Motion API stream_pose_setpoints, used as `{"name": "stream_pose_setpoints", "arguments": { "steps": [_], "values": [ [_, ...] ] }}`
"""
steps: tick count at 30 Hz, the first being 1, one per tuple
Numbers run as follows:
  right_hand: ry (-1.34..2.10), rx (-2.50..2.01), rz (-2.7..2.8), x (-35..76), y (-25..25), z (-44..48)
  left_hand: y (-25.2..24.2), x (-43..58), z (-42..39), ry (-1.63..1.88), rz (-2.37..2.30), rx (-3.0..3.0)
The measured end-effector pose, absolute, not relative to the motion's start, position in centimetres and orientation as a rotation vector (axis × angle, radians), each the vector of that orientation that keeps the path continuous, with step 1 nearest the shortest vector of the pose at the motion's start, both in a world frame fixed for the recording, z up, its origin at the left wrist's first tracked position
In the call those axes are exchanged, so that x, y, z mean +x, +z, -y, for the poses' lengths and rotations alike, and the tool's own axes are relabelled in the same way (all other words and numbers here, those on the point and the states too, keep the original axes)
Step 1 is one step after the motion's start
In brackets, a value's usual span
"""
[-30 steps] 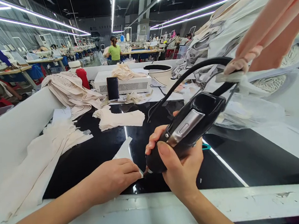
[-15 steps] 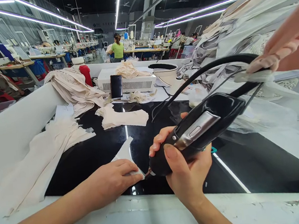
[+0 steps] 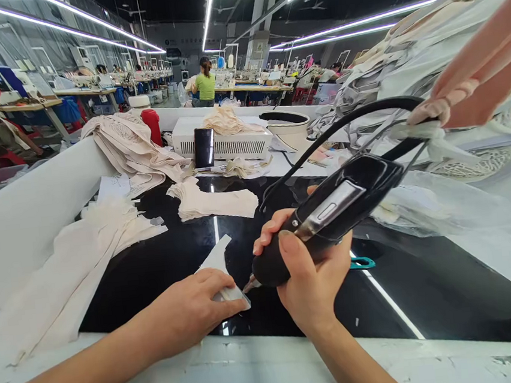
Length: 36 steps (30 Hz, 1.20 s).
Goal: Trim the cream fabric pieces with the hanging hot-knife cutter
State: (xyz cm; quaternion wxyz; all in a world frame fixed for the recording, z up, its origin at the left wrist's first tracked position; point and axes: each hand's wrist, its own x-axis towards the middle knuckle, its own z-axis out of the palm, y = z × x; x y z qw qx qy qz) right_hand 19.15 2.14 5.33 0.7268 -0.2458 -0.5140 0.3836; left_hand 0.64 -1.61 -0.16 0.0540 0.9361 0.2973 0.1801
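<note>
On the black tabletop, my left hand (image 3: 205, 304) holds a small white, curved piece of fabric (image 3: 215, 257), thumb at its near edge and fingers over it. Part of the piece is hidden under the hand. My right hand (image 3: 311, 270) is wrapped round a black corded power tool (image 3: 329, 208) with a silver switch plate. The tool's narrow metal tip (image 3: 250, 285) points left and down, at the piece's right edge; whether it touches is hard to tell. A teal looped handle (image 3: 362, 262) lies behind my right hand.
Beyond lies a stack of cream cut pieces (image 3: 218, 202); more cream fabric (image 3: 65, 276) lies left. A phone (image 3: 204, 148) leans on a vented white box (image 3: 228, 147). The tool's black cable (image 3: 343, 124) hangs from a twisted pink strip (image 3: 462, 81). Fabric is heaped right.
The tool has tilted and shifted slightly up and left, its tip moving from the piece's near corner along the right edge. More of the teal handle shows. My left hand has barely moved.
</note>
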Motion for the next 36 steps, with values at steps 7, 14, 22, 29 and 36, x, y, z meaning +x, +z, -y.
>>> {"name": "stream_pose_setpoints", "arguments": {
  "steps": [7, 14, 22, 29, 36],
  "values": [
    [0.849, -0.553, 1.147, 18.8, 5.5, -2.0, 0.3, 0.6, 1.7, 0.579, -0.943, 2.822],
    [0.836, -0.516, 1.122, 18.5, 5.5, -2.9, 0.2, 0.5, 1.7, 0.581, -0.954, 2.810],
    [0.831, -0.557, 1.095, 18.8, 5.8, -2.4, -0.1, 0.6, 1.8, 0.577, -0.957, 2.805],
    [0.844, -0.545, 1.113, 19.0, 5.4, -2.0, 0.1, 0.5, 1.8, 0.550, -0.956, 2.803],
    [0.830, -0.544, 1.132, 18.7, 5.6, -2.4, 0.2, 0.5, 1.8, 0.546, -0.965, 2.805]
  ]
}}
